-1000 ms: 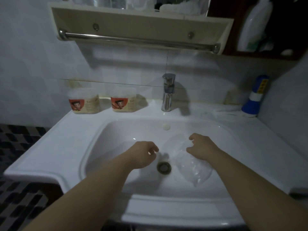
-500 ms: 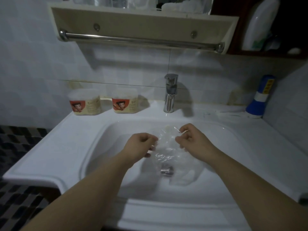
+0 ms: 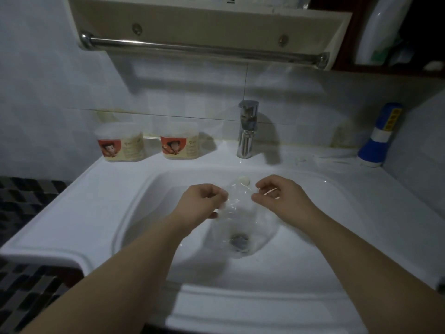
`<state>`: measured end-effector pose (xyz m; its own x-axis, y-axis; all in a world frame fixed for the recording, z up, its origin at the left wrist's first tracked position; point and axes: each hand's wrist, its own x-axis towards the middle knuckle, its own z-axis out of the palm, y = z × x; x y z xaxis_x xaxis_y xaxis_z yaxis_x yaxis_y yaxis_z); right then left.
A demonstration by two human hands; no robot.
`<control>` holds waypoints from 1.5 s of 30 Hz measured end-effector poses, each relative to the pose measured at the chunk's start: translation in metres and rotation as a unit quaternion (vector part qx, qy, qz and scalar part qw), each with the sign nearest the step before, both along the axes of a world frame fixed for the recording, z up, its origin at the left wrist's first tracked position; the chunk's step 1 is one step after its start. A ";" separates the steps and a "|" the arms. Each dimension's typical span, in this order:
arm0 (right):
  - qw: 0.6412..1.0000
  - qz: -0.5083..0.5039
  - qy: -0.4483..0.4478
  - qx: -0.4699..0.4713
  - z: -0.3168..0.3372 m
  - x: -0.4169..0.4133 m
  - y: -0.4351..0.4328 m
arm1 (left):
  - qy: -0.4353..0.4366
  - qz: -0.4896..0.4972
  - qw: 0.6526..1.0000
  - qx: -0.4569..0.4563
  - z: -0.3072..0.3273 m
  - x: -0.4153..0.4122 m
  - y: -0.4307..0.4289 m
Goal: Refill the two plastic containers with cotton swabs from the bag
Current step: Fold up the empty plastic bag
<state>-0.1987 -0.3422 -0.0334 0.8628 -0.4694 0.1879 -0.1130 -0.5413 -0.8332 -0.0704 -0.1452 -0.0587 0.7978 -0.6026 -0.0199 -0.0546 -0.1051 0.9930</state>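
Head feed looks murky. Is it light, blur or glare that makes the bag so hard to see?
Head view: mainly dim light and low contrast; the clear bag, pinched by the left hand and right hand, shows only as faint creases against the white sink. Head view: one small glint at the right hand, the faucet shadow falls rightward, wide-angle bends the rim.
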 end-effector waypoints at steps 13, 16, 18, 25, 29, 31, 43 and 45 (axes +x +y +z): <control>0.997 -0.001 -0.005 0.074 0.002 0.003 -0.003 | 0.038 0.015 0.999 -0.024 0.005 0.000 -0.001; 0.979 -0.024 -0.070 0.190 0.006 0.002 -0.007 | 0.041 0.069 0.996 -0.042 0.005 0.006 -0.001; 0.967 -0.009 -0.083 0.242 0.008 0.001 -0.008 | 0.044 0.063 0.996 -0.047 0.005 0.007 -0.001; 0.960 -0.007 -0.105 0.258 0.009 0.002 -0.003 | -0.007 0.078 0.996 -0.051 0.003 -0.001 -0.004; 0.955 -0.023 -0.135 0.263 0.010 0.004 -0.002 | -0.089 0.096 0.991 0.011 0.005 -0.002 -0.002; 0.949 -0.037 -0.146 0.277 0.011 0.005 -0.003 | -0.124 0.084 0.988 0.041 0.006 -0.002 -0.001; 0.937 0.160 0.177 0.255 0.000 -0.007 0.008 | 0.074 0.064 0.983 -0.154 0.013 0.003 -0.001; 0.941 0.164 0.175 0.238 -0.001 -0.002 0.007 | 0.096 0.076 0.975 -0.187 0.013 0.006 -0.001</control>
